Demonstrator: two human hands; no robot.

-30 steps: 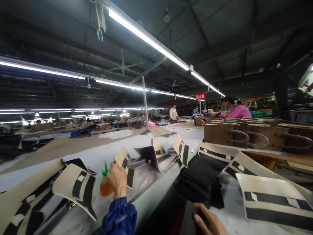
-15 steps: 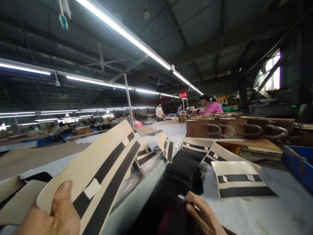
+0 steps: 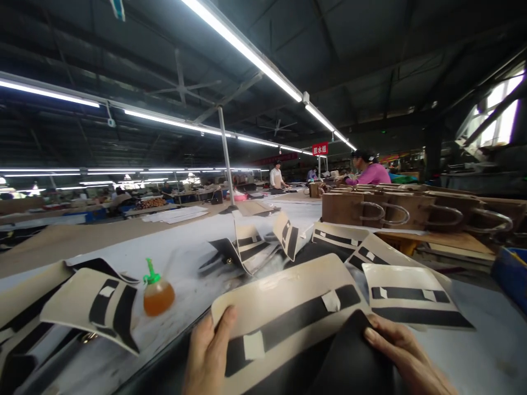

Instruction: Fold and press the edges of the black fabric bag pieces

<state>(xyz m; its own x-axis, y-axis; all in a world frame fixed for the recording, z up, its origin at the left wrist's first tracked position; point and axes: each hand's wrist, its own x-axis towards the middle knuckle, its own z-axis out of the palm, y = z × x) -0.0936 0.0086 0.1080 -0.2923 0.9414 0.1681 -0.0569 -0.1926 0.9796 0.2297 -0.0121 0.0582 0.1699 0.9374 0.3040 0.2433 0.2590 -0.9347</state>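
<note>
My left hand (image 3: 208, 348) is closed on the left edge of a cream panel (image 3: 280, 302), its thumb on the face. The panel has black strips and two small white tabs. My right hand (image 3: 405, 348) pinches a corner of a black flexible sheet (image 3: 349, 351) that folds up over the panel's right part. Beside my right hand lies another cream panel with black bands (image 3: 405, 274). Further cream-and-black pieces (image 3: 290, 236) stand curled behind. The lower ends of the held panel and sheet run out of view.
A squeeze bottle (image 3: 158, 299) with a green nozzle and amber liquid stands left on the white-covered table (image 3: 177, 247). Curled panels (image 3: 90, 296) lie at the far left. Brown bags with clear handles (image 3: 341, 207) line the back right, near a blue bin (image 3: 510, 274). A co-worker in pink (image 3: 373, 173) sits beyond.
My left hand has brought the cream panel rightward to the middle, uncovering the bottle. My right hand has risen rightward with the black sheet's corner. The camera view has shifted left and downward.
</note>
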